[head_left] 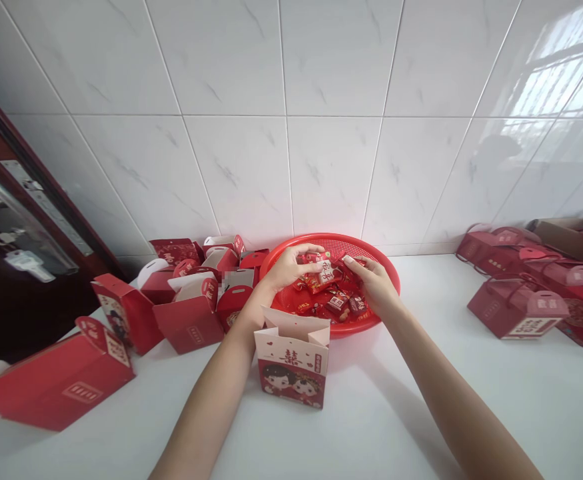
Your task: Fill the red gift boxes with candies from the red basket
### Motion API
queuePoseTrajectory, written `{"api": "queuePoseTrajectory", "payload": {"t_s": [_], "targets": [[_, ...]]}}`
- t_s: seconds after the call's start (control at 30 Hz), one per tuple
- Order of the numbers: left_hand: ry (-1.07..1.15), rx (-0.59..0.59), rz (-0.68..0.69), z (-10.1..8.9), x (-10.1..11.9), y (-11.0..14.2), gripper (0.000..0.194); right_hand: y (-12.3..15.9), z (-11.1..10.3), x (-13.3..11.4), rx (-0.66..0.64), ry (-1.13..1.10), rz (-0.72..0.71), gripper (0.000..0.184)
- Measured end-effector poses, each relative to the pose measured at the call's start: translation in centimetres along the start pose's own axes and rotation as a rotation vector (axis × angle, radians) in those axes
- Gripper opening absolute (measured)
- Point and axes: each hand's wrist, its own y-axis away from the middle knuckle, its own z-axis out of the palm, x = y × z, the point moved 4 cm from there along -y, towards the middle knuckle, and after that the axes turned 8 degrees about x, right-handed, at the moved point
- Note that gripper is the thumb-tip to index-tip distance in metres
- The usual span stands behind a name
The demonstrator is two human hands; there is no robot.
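- White wall tiles (336, 173) stand behind our pale bench (371, 427).
- Our left hand (282, 269) grips a red packet (315, 279) over the red basket (396, 283); our right hand (378, 285) pinches a small wrapped piece (347, 261) there.
- We could tip the open carton (291, 363): our left forearm (211, 400) runs close beside it, and it looks light.
- Our fingertip pinch could let the small piece slip.
- We count two hands, one basket, one open carton in front, at least seven boxes (188, 327) leftward and four rightward (508, 310); overlapping sweets (338, 303) defeat an exact count.
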Motion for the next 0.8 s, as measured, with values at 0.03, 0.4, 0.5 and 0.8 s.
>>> {"api": "queuePoseTrajectory", "payload": {"t_s": [0.03, 0.4, 0.5, 0.8], "targets": [[0.007, 0.066, -0.002, -0.3, -0.2, -0.1, 0.045, 0.0, -0.1, 0.0, 0.012, -0.002, 0.009, 0.032], [0.040, 0.237, 0.119, -0.8, 0.3, -0.2, 0.051, 0.6, 0.5, -0.2, -0.023, 0.174, 0.076, 0.011], [-0.057, 0.157, 0.197, -0.2, 0.9, 0.2, 0.047, 0.7, 0.6, -0.2, -0.015, 0.196, 0.079, 0.009], [-0.227, -0.139, 0.270, 1.3, 1.5, 0.8, 0.038, 0.3, 0.5, -0.1, -0.050, 0.026, 0.178, 0.008]]}}
